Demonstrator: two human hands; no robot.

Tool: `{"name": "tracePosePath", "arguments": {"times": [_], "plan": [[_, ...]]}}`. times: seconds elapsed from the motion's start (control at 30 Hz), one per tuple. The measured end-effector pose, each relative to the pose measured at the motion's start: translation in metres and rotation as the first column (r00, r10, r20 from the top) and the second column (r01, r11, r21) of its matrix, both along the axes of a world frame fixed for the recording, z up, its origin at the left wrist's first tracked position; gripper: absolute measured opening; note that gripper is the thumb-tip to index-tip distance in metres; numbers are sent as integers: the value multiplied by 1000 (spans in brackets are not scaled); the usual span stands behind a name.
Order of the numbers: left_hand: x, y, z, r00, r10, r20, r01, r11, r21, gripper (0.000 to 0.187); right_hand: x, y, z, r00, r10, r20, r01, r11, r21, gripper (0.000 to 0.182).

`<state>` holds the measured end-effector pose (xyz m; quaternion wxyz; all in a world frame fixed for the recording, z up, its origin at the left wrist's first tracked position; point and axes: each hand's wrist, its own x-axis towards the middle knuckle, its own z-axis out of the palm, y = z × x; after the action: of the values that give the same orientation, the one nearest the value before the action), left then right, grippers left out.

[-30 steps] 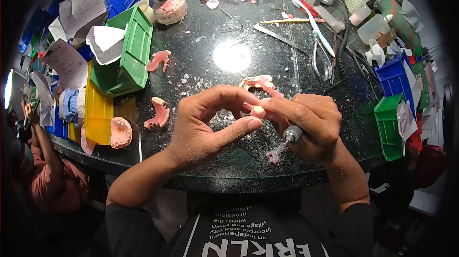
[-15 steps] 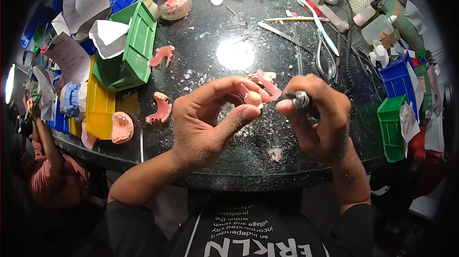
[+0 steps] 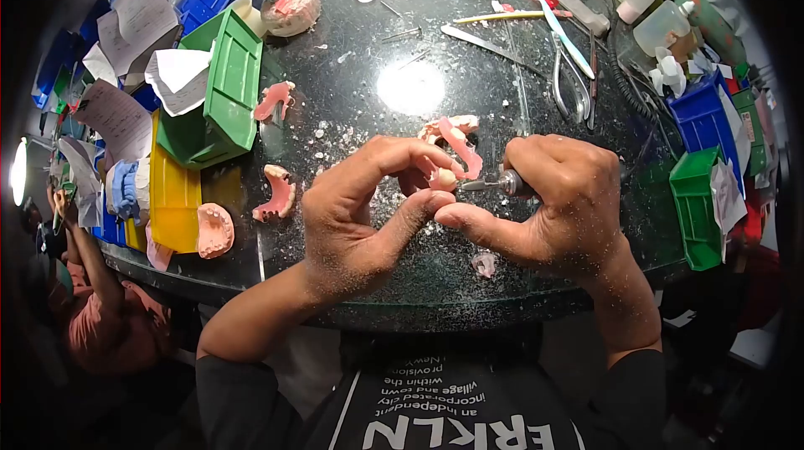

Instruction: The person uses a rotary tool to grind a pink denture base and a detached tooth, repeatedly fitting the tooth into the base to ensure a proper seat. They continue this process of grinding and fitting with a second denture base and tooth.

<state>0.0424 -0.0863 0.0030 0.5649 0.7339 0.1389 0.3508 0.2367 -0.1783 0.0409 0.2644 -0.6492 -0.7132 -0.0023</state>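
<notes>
A small pink denture piece with a cream tooth [image 3: 443, 180] is pinched between the thumb and fingers of my left hand [image 3: 356, 219]. My right hand [image 3: 565, 203] grips a rotary handpiece [image 3: 512, 183], fingers wrapped round its body. Its grey bur [image 3: 478, 186] points left, its tip right at the denture piece. My right thumb reaches out below the bur, its tip close to my left thumb. Just beyond my fingertips shows a curved pink denture base [image 3: 466, 152], with a cream-coloured piece [image 3: 462, 122] behind it. Fine dust coats both hands.
Pink denture bases [image 3: 275, 102] and a pink dental cast [image 3: 215, 230] lie left. Bins, including a green bin [image 3: 230, 85], flank the bench. Pliers [image 3: 569, 90], a toothbrush [image 3: 565, 31] and a metal spatula [image 3: 490, 49] lie beyond. Another person [image 3: 117, 324] sits far left.
My right hand has turned and moved in toward the left, bringing the bur to the denture piece. My left hand keeps its pinch. The whole view has shifted slightly.
</notes>
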Motion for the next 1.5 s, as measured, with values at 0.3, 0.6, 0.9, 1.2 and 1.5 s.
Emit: {"name": "tracePosePath", "arguments": {"times": [0.3,0.6,0.9,1.2,1.5], "plan": [[1,-1,-1,996,-83,31,87,976,-197,33,2,2,-5,999,33,22,-34,999,38,67],[-1,-2,2,986,-165,2,159,947,-278,39,2,2,-9,998,57,-24,-57,998,18,65],[-2,-1,-2,988,-155,24,156,957,-244,33,1,1,-8,998,57,-34,-57,998,2,64],[-2,0,0,991,-133,-2,129,968,-217,36,0,2,-9,998,49,-31,-48,999,14,65],[2,5,-5,998,-10,58,8,999,34,30,2,2,-5,1000,5,-10,-4,1000,16,66]]}}
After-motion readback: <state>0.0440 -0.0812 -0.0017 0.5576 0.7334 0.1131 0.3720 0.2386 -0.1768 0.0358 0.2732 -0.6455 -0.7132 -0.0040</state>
